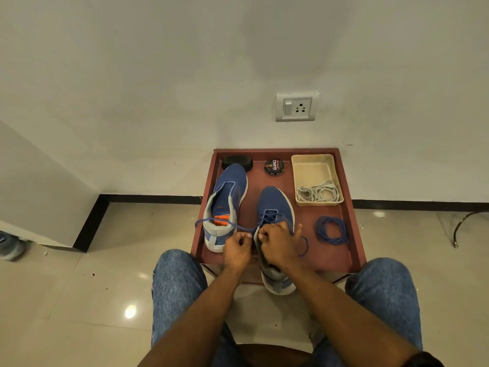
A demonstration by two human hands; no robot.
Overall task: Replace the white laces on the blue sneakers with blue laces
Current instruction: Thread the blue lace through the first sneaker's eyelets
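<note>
Lacing the right sneaker with a blue lace

The right sneaker (275, 207) stands on the red tray (354, 234), its heel over the near edge; the blue lace (268, 217) already crosses the lower eyelets. The left hand (238, 247) pinches one lace end, pulled out to the left; the right hand (277, 242) curls on the collar near the top eyelets. Next I think the end must go through an upper eyelet. The left sneaker (227, 200) has no lace, a spare lace (330, 230) lies coiled, and the white laces (317, 193) are in the bin (312, 165).
</note>
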